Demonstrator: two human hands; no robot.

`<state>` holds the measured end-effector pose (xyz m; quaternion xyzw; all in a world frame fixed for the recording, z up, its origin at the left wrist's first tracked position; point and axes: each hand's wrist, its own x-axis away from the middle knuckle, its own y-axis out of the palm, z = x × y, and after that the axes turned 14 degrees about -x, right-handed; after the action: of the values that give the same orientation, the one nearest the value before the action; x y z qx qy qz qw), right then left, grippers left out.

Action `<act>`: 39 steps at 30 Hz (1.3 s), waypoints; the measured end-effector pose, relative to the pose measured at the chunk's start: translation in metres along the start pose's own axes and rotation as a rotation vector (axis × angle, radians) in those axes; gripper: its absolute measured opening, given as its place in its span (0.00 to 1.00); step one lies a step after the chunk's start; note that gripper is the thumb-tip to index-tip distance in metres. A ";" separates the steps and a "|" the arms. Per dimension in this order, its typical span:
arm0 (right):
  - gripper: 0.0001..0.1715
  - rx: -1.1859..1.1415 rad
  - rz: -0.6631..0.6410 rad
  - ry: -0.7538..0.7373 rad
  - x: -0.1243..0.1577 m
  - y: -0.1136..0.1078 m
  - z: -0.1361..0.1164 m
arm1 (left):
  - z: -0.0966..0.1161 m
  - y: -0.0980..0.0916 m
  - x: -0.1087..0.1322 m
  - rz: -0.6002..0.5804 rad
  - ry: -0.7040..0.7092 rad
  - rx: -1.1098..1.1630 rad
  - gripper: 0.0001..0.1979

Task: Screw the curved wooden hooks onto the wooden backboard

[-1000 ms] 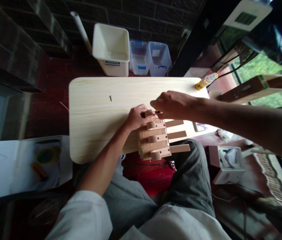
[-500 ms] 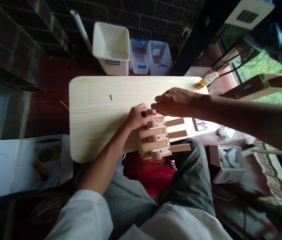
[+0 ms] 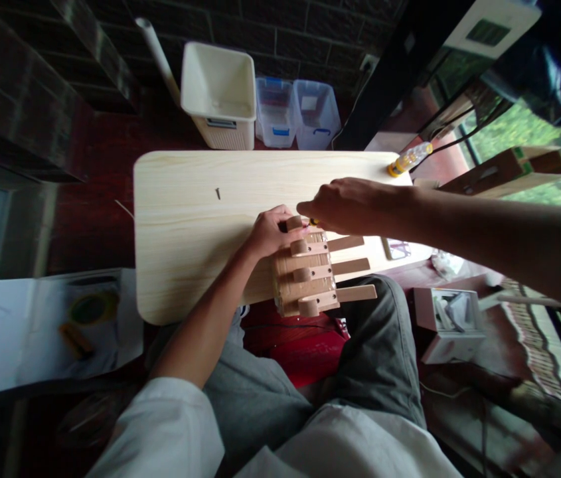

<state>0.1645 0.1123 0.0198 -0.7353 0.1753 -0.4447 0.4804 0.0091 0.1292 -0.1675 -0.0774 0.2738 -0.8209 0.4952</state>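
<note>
On the near edge of the table lies a cardboard block (image 3: 317,285) wrapped in clear tape, with a row of light wooden pieces across it. Each wooden piece has a curved left end, dark screw holes and a strip (image 3: 354,267) jutting out to the right. My left hand (image 3: 273,231) presses its fingers around the topmost wooden piece (image 3: 294,223), holding it against the block. Just above, my right hand (image 3: 332,202) is closed on a screwdriver (image 3: 314,222); only a bit of its yellow-and-black handle shows, and the tip is hidden.
A loose screw (image 3: 218,193) lies on the pale wooden table (image 3: 175,232). At the far right corner is a clear item with a yellow end (image 3: 409,159); a phone-like object (image 3: 396,248) lies nearer. Behind stand a cream bin (image 3: 219,93) and two clear plastic boxes (image 3: 316,113).
My right hand has turned slightly at the wrist, and more of the yellow handle shows under it. My left hand and the block keep their places; the view has shifted a little.
</note>
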 end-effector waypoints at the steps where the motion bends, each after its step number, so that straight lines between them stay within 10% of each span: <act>1: 0.15 -0.006 0.004 0.009 -0.001 0.000 0.002 | 0.000 0.000 0.000 0.002 0.004 0.000 0.14; 8: 0.22 -0.049 0.042 0.176 -0.005 0.004 0.005 | 0.001 -0.003 -0.001 -0.022 0.003 -0.054 0.15; 32: 0.16 0.136 0.000 -0.067 0.002 -0.007 -0.001 | -0.007 0.001 0.000 -0.007 0.020 -0.031 0.15; 39: 0.16 0.081 0.008 0.102 -0.004 -0.002 -0.004 | -0.006 -0.001 0.000 -0.018 0.004 -0.041 0.16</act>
<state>0.1591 0.1134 0.0200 -0.6910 0.1844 -0.4865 0.5018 0.0063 0.1317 -0.1723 -0.0883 0.2911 -0.8197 0.4854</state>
